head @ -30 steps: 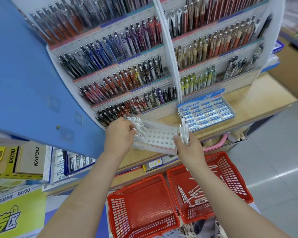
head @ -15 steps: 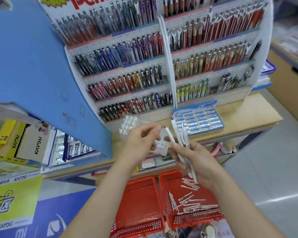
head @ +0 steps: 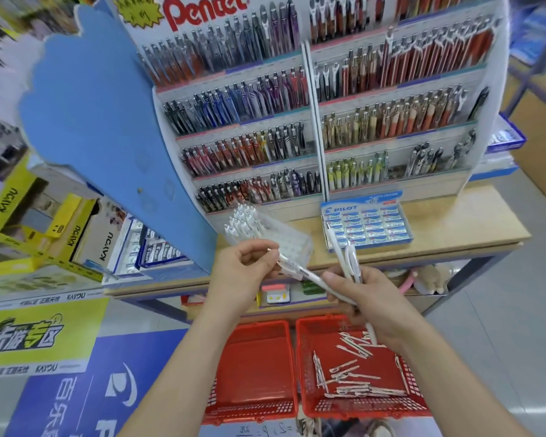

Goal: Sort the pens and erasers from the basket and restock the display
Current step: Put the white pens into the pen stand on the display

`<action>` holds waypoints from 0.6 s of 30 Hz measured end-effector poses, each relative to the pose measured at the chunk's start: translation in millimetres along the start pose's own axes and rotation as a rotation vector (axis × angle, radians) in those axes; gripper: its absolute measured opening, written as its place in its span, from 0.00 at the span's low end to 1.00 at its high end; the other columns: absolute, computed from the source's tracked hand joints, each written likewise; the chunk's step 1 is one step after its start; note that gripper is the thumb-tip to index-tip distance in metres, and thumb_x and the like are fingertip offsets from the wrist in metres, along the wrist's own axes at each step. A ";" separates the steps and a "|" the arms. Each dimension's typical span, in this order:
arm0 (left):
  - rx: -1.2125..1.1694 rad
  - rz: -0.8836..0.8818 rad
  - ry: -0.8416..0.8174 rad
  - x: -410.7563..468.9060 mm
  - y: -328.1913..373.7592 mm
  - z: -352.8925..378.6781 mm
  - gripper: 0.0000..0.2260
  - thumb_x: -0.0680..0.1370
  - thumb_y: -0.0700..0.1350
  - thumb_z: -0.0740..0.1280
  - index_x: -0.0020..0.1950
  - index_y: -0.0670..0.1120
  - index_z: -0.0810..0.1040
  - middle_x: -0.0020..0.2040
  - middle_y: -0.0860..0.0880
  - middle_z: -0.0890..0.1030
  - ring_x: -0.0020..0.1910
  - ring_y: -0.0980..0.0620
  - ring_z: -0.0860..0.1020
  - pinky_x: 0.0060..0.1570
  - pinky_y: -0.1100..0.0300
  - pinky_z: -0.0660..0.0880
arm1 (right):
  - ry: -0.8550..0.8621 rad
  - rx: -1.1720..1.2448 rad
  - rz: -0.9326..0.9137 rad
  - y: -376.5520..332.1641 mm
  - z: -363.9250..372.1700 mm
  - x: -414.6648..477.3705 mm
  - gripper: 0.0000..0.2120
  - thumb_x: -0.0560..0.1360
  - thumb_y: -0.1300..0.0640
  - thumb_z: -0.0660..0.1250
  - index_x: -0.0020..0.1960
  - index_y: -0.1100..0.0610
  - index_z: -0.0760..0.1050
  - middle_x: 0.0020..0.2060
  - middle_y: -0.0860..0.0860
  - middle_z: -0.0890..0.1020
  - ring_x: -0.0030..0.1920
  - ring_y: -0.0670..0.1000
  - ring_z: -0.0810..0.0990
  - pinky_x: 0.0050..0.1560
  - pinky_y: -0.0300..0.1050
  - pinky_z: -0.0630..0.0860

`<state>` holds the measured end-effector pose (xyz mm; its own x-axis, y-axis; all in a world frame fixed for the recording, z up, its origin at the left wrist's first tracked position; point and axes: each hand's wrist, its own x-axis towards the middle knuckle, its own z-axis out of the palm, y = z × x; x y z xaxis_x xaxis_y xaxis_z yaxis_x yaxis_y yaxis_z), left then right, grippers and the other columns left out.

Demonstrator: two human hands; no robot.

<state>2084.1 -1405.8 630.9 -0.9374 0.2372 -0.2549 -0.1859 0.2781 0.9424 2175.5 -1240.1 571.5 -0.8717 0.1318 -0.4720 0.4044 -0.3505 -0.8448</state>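
Observation:
My right hand [head: 364,299] grips a bunch of white pens [head: 347,257] that stick up toward the shelf. My left hand [head: 245,268] pinches the end of one white pen [head: 300,272], which stretches across to my right hand. Behind my left hand a clear pen tray [head: 292,244] lies on the wooden shelf, with several white pens [head: 243,222] standing in its far end. Below, the right red basket [head: 303,357] holds several loose white pens [head: 350,380]. The left red basket [head: 249,370] looks bare inside.
A tall Pentel pen display [head: 312,121] fills the back of the wooden shelf [head: 454,225]. A blue Pilot eraser box [head: 366,223] sits at its foot. A blue board [head: 98,127] stands left, with yellow Kayou boxes [head: 44,216] beyond. Grey floor lies right.
My left hand let go of the clear tray, which now lies on the shelf, and took the end of one pen. The view tilted up and back.

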 end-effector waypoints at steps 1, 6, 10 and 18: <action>0.007 0.004 0.019 2.8 0.2 -4.6 0.05 0.76 0.35 0.67 0.47 0.42 0.81 0.40 0.43 0.81 0.35 0.51 0.82 0.38 0.64 0.79 | 0.012 0.016 -0.007 0.2 1.7 2.3 0.06 0.74 0.55 0.70 0.44 0.58 0.78 0.30 0.52 0.77 0.25 0.47 0.65 0.23 0.37 0.59; 0.099 0.084 0.152 29.0 5.9 -34.3 0.06 0.77 0.35 0.65 0.45 0.44 0.80 0.38 0.44 0.80 0.35 0.52 0.79 0.36 0.67 0.78 | 0.136 0.058 -0.004 9.1 14.7 22.6 0.07 0.74 0.58 0.70 0.47 0.63 0.78 0.29 0.53 0.74 0.24 0.47 0.63 0.22 0.36 0.58; 0.274 0.192 0.266 64.6 2.6 -60.9 0.09 0.76 0.37 0.67 0.41 0.52 0.78 0.36 0.49 0.81 0.35 0.51 0.79 0.40 0.60 0.78 | 0.280 0.026 0.005 17.8 23.7 42.9 0.05 0.75 0.57 0.69 0.42 0.59 0.79 0.28 0.52 0.75 0.21 0.45 0.65 0.22 0.39 0.61; 0.631 0.323 0.211 106.4 -17.4 -71.3 0.01 0.75 0.44 0.70 0.45 0.49 0.81 0.38 0.54 0.81 0.39 0.56 0.78 0.46 0.61 0.75 | 0.455 -0.068 -0.089 28.9 48.5 91.5 0.09 0.74 0.59 0.69 0.39 0.64 0.77 0.25 0.50 0.74 0.23 0.44 0.68 0.25 0.36 0.65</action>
<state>1966.6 -1451.7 602.9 -0.9652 0.2316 0.1213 0.2541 0.7221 0.6434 2094.0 -1283.1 516.2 -0.6998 0.5572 -0.4470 0.3645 -0.2596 -0.8943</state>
